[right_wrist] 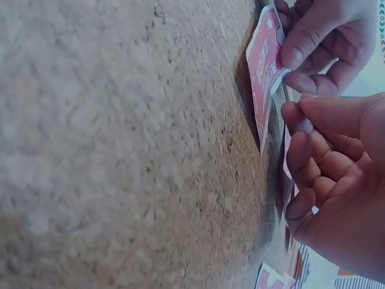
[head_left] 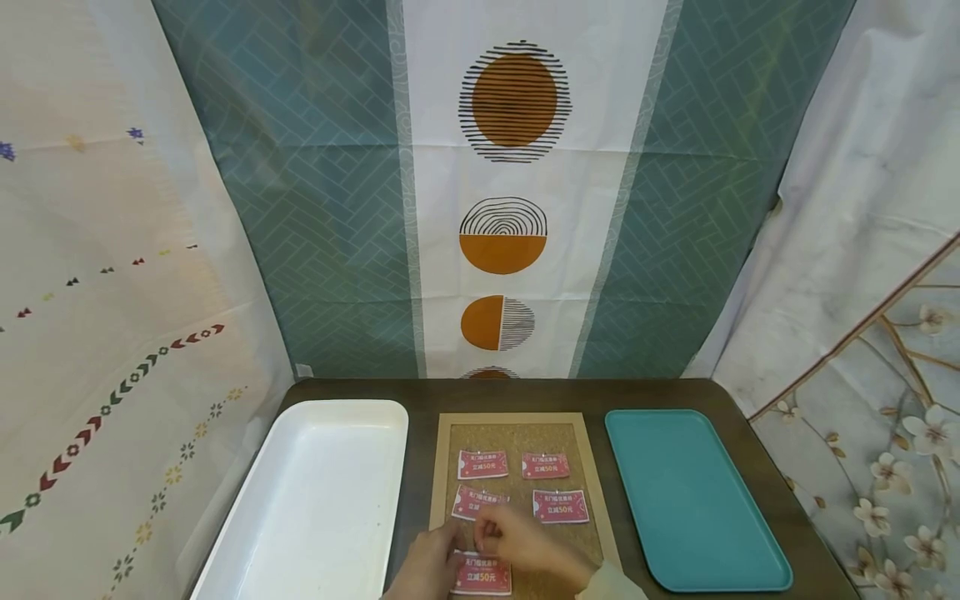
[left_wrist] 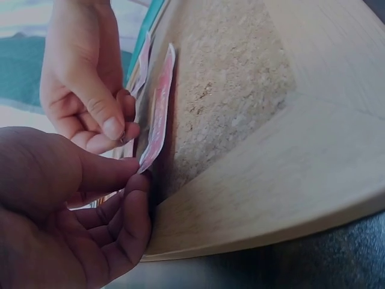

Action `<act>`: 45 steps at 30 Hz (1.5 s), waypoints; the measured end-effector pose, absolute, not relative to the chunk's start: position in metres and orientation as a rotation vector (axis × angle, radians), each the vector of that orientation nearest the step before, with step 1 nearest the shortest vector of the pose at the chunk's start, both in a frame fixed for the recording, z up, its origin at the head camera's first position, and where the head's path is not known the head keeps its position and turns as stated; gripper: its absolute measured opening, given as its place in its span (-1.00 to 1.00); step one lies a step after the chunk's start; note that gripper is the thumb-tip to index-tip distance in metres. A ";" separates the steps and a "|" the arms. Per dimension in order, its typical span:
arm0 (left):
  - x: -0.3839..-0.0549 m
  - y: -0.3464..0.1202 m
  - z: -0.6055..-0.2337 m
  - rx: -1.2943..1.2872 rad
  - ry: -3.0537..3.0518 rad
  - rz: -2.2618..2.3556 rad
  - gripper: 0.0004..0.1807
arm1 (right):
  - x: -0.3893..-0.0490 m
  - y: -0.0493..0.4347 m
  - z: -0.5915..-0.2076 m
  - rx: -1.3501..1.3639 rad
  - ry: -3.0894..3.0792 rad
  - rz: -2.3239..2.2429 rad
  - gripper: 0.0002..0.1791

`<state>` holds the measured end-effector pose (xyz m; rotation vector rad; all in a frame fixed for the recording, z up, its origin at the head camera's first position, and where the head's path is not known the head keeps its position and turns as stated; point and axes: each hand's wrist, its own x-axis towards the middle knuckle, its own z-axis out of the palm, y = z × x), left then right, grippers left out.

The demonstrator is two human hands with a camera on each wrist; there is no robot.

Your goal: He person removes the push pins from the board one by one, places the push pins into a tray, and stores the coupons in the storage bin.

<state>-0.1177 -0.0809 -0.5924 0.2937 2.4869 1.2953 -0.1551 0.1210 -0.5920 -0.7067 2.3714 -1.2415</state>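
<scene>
A pink paper coupon (head_left: 483,575) with white print lies at the lower left of the framed cork board (head_left: 558,550). My left hand (head_left: 429,565) pinches its upper left corner between thumb and fingers; in the right wrist view the coupon (right_wrist: 264,66) bends up from the cork. Just above its top edge is my right hand (head_left: 517,540). Its thumb and index fingertips pinch a small metal pin (left_wrist: 123,140), mostly hidden by the fingers. Higher on the board are two coupons on the left, one (head_left: 474,502) partly covered by the right hand, and two more (head_left: 561,507) on the right.
The board lies on a dark table (head_left: 420,467). Left of it stands a white tray (head_left: 401,433) with raised walls; a teal tray (head_left: 697,500) lies to the right. Patterned cloths hang behind (head_left: 337,208) and at both sides.
</scene>
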 end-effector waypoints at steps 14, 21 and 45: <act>-0.119 -0.090 -0.582 0.488 2.569 1.268 -0.83 | -0.164 0.148 -0.588 -0.779 2.369 -1.344 -0.91; -0.123 -0.091 -0.572 0.507 2.653 1.228 -0.82 | -0.167 0.162 -0.583 -0.738 2.410 -1.341 -0.91; -0.136 -0.111 -0.543 0.377 2.766 1.349 -0.83 | -0.177 0.194 -0.566 -0.697 2.461 -1.370 -0.94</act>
